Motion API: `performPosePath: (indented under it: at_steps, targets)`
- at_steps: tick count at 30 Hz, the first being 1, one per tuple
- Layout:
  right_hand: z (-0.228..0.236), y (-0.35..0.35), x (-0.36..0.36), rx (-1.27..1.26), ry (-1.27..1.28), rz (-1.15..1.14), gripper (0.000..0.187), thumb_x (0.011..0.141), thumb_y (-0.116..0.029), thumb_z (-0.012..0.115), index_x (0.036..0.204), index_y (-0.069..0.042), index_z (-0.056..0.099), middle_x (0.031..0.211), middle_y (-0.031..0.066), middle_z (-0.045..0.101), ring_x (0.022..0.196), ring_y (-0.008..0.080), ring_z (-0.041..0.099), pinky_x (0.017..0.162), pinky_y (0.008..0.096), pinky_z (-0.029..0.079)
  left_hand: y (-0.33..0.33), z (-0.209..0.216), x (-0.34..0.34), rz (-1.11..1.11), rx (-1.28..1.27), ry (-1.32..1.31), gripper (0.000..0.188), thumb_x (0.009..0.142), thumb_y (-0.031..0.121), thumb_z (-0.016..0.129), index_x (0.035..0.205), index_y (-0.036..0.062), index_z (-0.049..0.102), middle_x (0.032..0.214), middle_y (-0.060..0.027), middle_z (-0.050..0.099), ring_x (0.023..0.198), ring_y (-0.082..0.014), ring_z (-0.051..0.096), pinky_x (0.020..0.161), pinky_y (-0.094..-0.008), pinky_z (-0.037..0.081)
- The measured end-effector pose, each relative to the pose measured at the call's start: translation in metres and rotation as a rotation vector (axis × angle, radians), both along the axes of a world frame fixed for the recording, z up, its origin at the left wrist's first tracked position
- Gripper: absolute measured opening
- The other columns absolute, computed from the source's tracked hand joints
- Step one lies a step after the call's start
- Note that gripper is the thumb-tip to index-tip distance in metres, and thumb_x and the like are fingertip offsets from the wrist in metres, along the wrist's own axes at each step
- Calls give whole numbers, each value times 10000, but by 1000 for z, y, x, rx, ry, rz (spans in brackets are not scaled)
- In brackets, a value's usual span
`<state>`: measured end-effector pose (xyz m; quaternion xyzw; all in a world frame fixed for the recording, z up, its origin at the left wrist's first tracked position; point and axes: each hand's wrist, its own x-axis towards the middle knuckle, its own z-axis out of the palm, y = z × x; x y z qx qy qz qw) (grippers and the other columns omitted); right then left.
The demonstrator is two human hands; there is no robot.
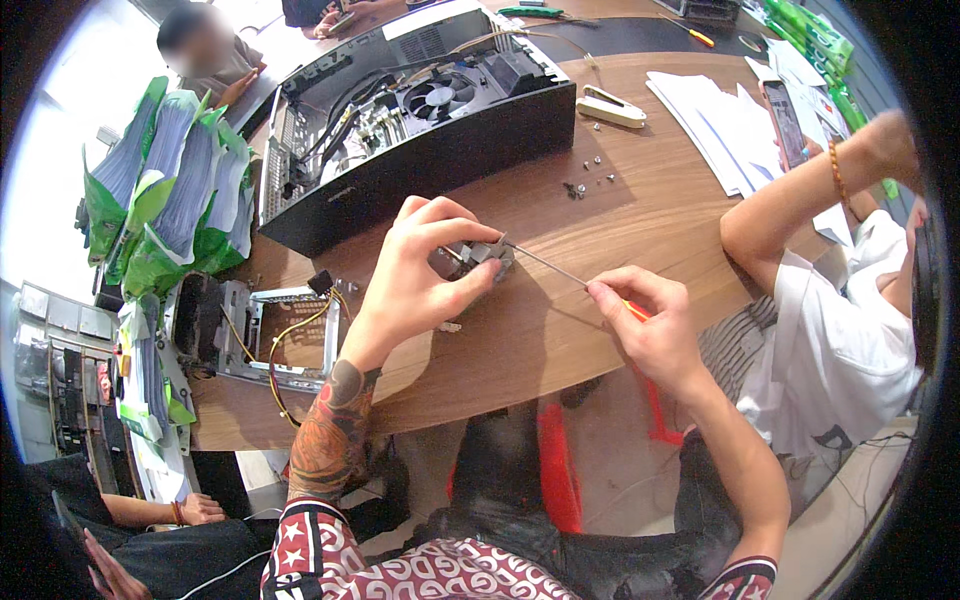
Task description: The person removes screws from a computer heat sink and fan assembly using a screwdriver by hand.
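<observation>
My left hand [425, 265] is closed around a small grey metal part [487, 256], gripped between thumb and fingers just above the wooden table; the fingers hide much of it. A screwdriver [548, 264] with a thin shaft and an orange handle is in my closed right hand [650, 325]. Its tip meets the part beside my left fingertips; whether it sits in a screw I cannot tell. Beyond my hands stands an opened black computer case [425, 165], its fan and cables exposed. A metal bracket frame [285, 335] with yellow and black wires lies left of my left forearm.
Several loose screws [575, 190] lie right of the case, near a beige staple-remover-like tool [610, 107]. White papers [705, 130] are at the far right. Green-covered paper bundles [175, 190] stand on the left. Other people sit close on both sides; one at right holds a phone [785, 122].
</observation>
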<state>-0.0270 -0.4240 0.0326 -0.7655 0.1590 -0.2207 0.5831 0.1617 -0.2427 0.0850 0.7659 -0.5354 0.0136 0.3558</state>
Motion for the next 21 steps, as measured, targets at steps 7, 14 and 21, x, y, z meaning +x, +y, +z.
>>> performPosePath:
  at_steps: [7,14,21]
  targets:
    - [-2,0,-3,-23,20,-6,132,885,-130,711,920,-3,715,808,110,728,744,142,686,677,281,517,0,-1,0,0,-13,13,223,688,139,774,899,69,760,896,-59,658,893,-243,545,822,-353,456]
    - [-4,-1,-2,-64,-37,-14,125,867,-121,720,909,-3,714,848,134,733,776,190,711,692,305,531,-2,-1,-2,5,-19,17,231,681,134,773,900,62,757,900,-60,657,897,-245,554,824,-352,455]
    - [-5,12,-6,-517,-237,-117,130,787,-10,749,902,-36,695,775,105,639,659,246,635,596,320,502,-3,-1,-7,13,6,18,235,684,123,762,910,61,754,927,-59,655,922,-239,548,831,-347,452]
